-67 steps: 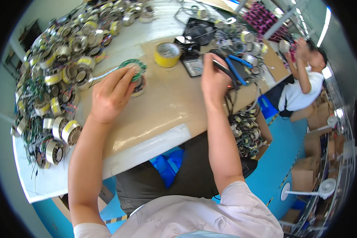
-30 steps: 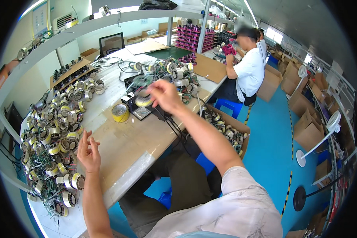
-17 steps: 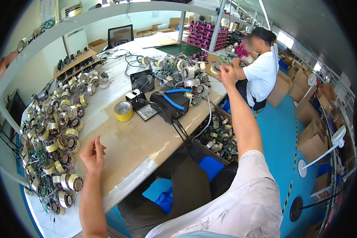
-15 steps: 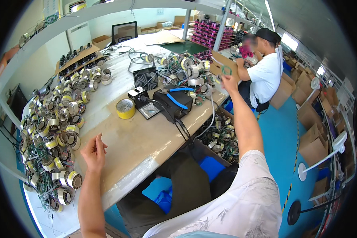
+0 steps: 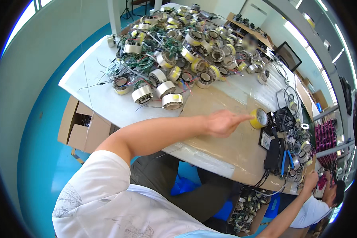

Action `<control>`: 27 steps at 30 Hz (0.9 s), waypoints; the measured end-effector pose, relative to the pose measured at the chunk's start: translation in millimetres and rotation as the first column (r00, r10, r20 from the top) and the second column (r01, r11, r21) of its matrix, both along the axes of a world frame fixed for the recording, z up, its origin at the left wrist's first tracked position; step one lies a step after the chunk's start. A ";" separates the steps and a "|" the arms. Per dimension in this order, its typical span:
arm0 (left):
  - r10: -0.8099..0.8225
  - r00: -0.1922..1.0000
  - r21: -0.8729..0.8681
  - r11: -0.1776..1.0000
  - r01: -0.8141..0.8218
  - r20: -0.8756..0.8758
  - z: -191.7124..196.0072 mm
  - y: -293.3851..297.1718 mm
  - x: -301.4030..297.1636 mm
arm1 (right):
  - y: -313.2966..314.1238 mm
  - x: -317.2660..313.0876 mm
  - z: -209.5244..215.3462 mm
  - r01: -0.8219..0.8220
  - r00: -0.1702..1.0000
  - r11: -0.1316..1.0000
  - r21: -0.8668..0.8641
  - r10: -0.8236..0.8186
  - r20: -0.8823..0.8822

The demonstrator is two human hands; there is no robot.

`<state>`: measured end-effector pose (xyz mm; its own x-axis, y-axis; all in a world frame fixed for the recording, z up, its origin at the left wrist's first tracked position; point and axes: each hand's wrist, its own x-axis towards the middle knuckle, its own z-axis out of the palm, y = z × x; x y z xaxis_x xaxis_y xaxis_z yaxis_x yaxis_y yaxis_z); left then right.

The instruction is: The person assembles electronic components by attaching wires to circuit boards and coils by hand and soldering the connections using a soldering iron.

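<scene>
My left hand (image 5: 223, 123) reaches across the brown-covered tabletop, index finger stretched out and nothing in it. Its fingertip points at a round yellow-sided tub (image 5: 258, 118) with grey stuff inside; I cannot tell whether they touch. At the far right, my right hand (image 5: 311, 180) is raised by the edge of a smaller heap of wired motor stators (image 5: 303, 156). Its fingers look closed, but what they hold, if anything, does not show. Between the hands stand a black box-shaped device (image 5: 274, 154) and blue-handled pliers (image 5: 285, 160).
A large heap of ring-shaped motor stators (image 5: 198, 65) with green wires covers the table's far left. A small black fan (image 5: 283, 122) stands behind the tub. A carton of stators (image 5: 246, 214) sits below the front edge. A co-worker (image 5: 315, 212) sits at the right.
The view has swung left. My left hand has moved right over the table toward the yellow tub, its finger extending. My right hand, earlier raised beside a green wire loop, now appears at the far right.
</scene>
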<state>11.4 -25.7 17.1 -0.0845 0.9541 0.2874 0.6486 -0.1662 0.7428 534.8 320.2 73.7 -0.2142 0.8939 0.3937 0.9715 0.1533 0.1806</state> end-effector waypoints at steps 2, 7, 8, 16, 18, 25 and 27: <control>-0.156 0.953 0.345 0.907 0.242 -0.259 -17.7 8.5 4.6 | -67.7 -85.7 73.4 -0.330 0.908 0.904 0.271 0.382 -0.170; -0.272 0.917 0.654 0.643 0.400 -0.293 -8.8 -13.1 8.8 | -183.5 -308.5 78.8 -0.895 0.342 0.446 0.013 0.706 -0.620; -0.251 0.908 0.740 0.525 0.420 -0.336 10.5 -18.8 14.4 | -200.0 -337.4 69.2 -0.919 0.338 0.381 -0.106 0.620 -0.707; -0.158 0.956 0.883 0.368 0.290 -0.248 50.1 -124.5 55.9 | -331.9 -505.9 -28.6 -0.987 -0.115 -0.158 -0.030 0.820 -0.561; -0.133 0.971 0.860 0.451 0.239 -0.201 40.4 -150.7 48.8 | -323.1 -517.3 -55.4 -0.983 -0.142 -0.183 -0.030 0.844 -0.517; 0.064 0.976 0.724 0.660 -0.198 0.209 7.5 -205.8 12.7 | -248.7 -454.7 -17.9 -0.959 0.124 -0.231 -0.163 0.173 -0.977; 0.171 0.954 0.651 0.701 -0.292 0.244 10.4 -219.2 -0.2 | -234.1 -439.7 -13.1 -0.980 0.084 -0.160 -0.115 0.190 -0.978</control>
